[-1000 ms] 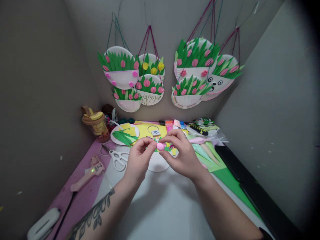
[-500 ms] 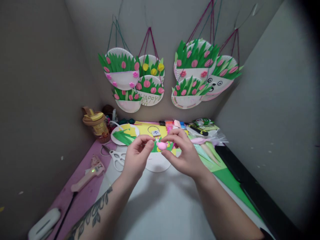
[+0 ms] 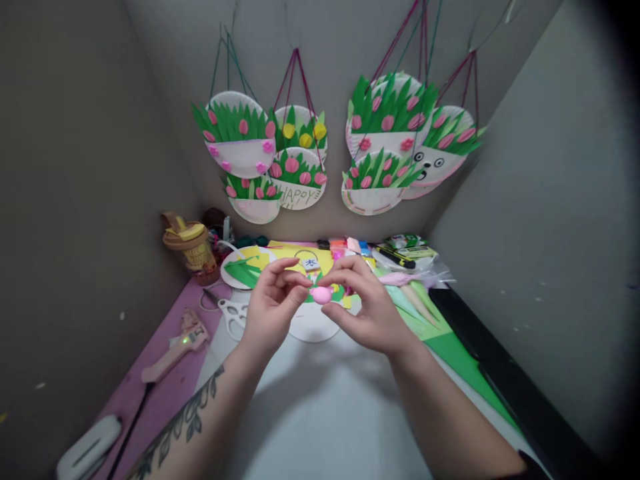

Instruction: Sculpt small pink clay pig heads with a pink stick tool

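Note:
A small pink lump (image 3: 323,295), smooth like modelling clay, is up between my two hands, with a little knob showing on each side. My right hand (image 3: 367,303) holds it from the right, thumb below and fingers curved above. From the left, the thumb and fingertip of my left hand (image 3: 277,300) meet at its side knob; the other fingers are bent and raised. Behind and below lies a white paper plate pocket (image 3: 314,327) with green paper leaves and yellow bits, partly hidden by the hands.
White scissors (image 3: 233,317) and a lit glue gun (image 3: 183,343) lie left, near a lidded cup (image 3: 193,250). A white case (image 3: 90,447) is front left. Clay packs (image 3: 345,248), a yellow-black cutter (image 3: 395,257) and green paper (image 3: 467,373) are right. Decorated plates (image 3: 240,157) hang behind.
My left fingers have loosened and spread a little, the upper ones lifting. The pink lump has turned slightly and now shows knobs on both sides. The view has shifted slightly.

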Demonstrator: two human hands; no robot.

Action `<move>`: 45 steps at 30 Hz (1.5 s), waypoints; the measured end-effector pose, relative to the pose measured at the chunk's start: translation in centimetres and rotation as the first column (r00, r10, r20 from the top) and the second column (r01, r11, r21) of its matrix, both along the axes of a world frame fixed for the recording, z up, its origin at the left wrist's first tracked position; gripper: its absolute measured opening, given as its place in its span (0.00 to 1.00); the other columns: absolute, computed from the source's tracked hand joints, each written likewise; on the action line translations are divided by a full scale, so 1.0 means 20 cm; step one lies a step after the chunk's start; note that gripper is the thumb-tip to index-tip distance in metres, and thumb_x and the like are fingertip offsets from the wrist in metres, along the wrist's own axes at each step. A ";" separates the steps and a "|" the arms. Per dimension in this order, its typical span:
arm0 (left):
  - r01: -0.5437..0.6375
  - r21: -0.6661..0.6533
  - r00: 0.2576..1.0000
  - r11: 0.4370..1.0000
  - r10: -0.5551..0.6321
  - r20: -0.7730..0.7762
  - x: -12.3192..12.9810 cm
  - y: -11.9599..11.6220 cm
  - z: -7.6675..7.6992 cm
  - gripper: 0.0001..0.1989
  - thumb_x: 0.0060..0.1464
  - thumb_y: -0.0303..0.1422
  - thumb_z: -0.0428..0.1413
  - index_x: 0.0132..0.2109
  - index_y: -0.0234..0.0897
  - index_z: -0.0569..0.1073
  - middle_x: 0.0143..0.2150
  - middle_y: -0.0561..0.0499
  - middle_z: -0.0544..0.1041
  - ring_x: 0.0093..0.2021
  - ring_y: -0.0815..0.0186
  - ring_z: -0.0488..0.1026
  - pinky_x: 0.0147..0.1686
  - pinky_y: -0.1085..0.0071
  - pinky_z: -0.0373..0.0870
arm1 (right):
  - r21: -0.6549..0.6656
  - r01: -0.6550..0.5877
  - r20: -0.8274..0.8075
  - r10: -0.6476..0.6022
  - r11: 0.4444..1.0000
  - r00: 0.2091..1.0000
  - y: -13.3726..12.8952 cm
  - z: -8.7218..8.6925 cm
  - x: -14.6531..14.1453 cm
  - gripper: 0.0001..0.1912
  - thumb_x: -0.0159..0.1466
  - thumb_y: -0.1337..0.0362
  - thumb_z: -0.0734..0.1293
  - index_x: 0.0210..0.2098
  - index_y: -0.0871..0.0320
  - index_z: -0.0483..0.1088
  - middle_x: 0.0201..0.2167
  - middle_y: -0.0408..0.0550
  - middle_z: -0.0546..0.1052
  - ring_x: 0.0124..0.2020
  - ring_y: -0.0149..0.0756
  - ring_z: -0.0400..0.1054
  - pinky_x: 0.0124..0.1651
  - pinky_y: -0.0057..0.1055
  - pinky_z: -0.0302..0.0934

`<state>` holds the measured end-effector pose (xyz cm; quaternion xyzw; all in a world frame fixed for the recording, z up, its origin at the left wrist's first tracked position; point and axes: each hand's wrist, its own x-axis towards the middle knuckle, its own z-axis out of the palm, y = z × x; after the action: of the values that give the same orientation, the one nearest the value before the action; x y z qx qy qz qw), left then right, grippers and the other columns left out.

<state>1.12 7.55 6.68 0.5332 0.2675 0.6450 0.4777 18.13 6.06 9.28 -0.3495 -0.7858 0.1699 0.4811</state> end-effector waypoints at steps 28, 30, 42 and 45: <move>0.026 -0.051 1.000 0.998 -0.026 -0.010 0.01 -0.01 0.00 0.20 0.50 0.31 0.62 0.51 0.41 0.69 0.30 0.54 0.76 0.33 0.70 0.73 0.37 0.72 0.69 | -0.006 0.011 0.013 -0.011 1.000 1.000 0.00 0.00 0.00 0.11 0.57 0.68 0.69 0.41 0.54 0.71 0.40 0.48 0.67 0.44 0.38 0.65 0.43 0.36 0.64; 0.029 -0.047 1.000 0.998 -0.029 -0.009 0.01 -0.01 0.00 0.20 0.50 0.31 0.62 0.51 0.40 0.69 0.30 0.54 0.75 0.33 0.70 0.73 0.37 0.73 0.69 | -0.006 0.011 0.014 -0.011 1.000 1.000 0.00 0.01 0.00 0.11 0.58 0.67 0.69 0.41 0.54 0.71 0.40 0.48 0.67 0.44 0.38 0.65 0.43 0.36 0.64; 0.256 -0.147 0.964 0.956 -0.242 0.107 0.00 0.01 -0.04 0.27 0.51 0.39 0.62 0.57 0.43 0.66 0.48 0.45 0.76 0.42 0.66 0.73 0.43 0.70 0.68 | 0.022 0.047 -0.015 -0.046 0.999 0.999 0.01 0.00 0.00 0.10 0.60 0.65 0.68 0.42 0.52 0.70 0.39 0.48 0.67 0.43 0.38 0.64 0.43 0.37 0.63; 0.351 -0.237 0.936 0.906 -0.332 0.116 0.02 0.00 -0.03 0.29 0.49 0.38 0.64 0.57 0.42 0.65 0.43 0.47 0.78 0.43 0.64 0.74 0.46 0.67 0.67 | 0.043 0.053 -0.011 -0.053 0.998 0.999 0.01 0.00 -0.01 0.09 0.60 0.64 0.68 0.42 0.52 0.70 0.39 0.47 0.67 0.42 0.38 0.64 0.42 0.37 0.64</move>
<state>1.50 7.46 6.02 0.4822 0.2328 0.5308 0.6569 18.00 6.21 9.24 -0.3587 -0.7775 0.1416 0.4967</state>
